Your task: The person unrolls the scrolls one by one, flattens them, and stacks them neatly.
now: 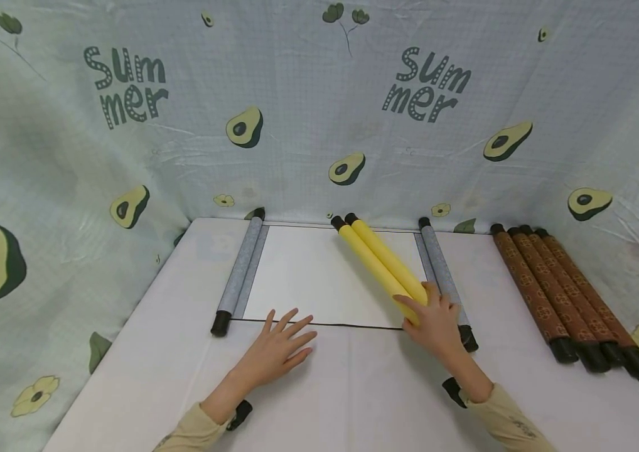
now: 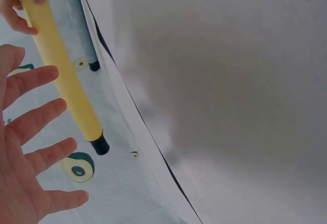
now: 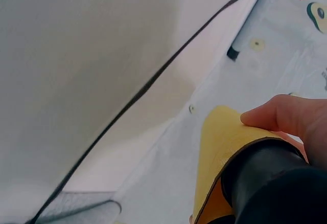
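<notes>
My right hand (image 1: 435, 323) grips a yellow scroll (image 1: 373, 267) near its front end, thumb and fingers around it. Two parallel yellow rolls with black end knobs make up this scroll, and it slants away over a white sheet (image 1: 291, 276). The right wrist view shows the thumb on the yellow covering (image 3: 219, 137), with a black knob (image 3: 265, 173) close to the camera. With fingers spread, my left hand (image 1: 271, 355) hovers by the sheet's front edge, holding nothing. Grey-blue rollers with black knobs lie along the sheet's left (image 1: 238, 270) and right (image 1: 444, 270) sides.
Several brown patterned scrolls (image 1: 534, 295) with black knobs lie side by side at the table's right. A pale cloth (image 1: 297, 81) printed with avocados hangs behind the white table (image 1: 348, 395) and along its sides.
</notes>
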### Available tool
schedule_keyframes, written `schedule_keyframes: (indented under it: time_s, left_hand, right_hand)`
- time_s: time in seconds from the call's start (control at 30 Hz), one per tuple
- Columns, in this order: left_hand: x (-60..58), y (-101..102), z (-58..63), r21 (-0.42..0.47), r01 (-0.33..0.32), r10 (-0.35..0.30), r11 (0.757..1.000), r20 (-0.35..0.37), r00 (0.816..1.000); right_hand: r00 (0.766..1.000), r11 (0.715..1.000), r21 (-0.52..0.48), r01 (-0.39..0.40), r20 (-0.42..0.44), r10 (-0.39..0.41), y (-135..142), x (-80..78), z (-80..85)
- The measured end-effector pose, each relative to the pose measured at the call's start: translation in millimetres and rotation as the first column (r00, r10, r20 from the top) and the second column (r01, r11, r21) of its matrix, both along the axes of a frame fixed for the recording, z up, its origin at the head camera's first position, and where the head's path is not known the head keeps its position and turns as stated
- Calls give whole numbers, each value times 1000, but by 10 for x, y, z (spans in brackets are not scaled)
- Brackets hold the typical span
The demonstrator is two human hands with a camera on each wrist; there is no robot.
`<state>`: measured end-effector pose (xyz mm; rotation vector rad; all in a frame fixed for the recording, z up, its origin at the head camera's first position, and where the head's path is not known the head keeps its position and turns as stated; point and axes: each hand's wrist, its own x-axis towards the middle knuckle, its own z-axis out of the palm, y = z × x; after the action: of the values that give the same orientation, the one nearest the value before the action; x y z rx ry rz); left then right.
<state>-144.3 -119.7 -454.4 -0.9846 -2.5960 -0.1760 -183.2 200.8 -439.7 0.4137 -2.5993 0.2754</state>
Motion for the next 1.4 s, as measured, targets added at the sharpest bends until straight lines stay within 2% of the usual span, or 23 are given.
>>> schedule_keyframes:
  time_s: [0.47, 0.87, 1.03, 1.4]
  left_hand:
    - [6, 24, 5, -22, -14, 15, 1000, 43, 999]
    - [-7, 45, 15, -50, -15, 18, 999, 58, 998]
    - [-15, 61, 17, -48, -12, 15, 999, 59, 998]
    - [-28, 127, 24, -45, 14, -11, 999, 71, 997]
  right_hand:
    - [997, 998, 45, -34, 66, 31, -313, 93, -121]
    - [996, 987, 137, -90, 41, 85, -396, 144, -211]
    - [986, 970, 194, -146, 102, 129, -382, 161, -215]
    - [954, 969, 155, -193, 259, 149, -353, 170, -229]
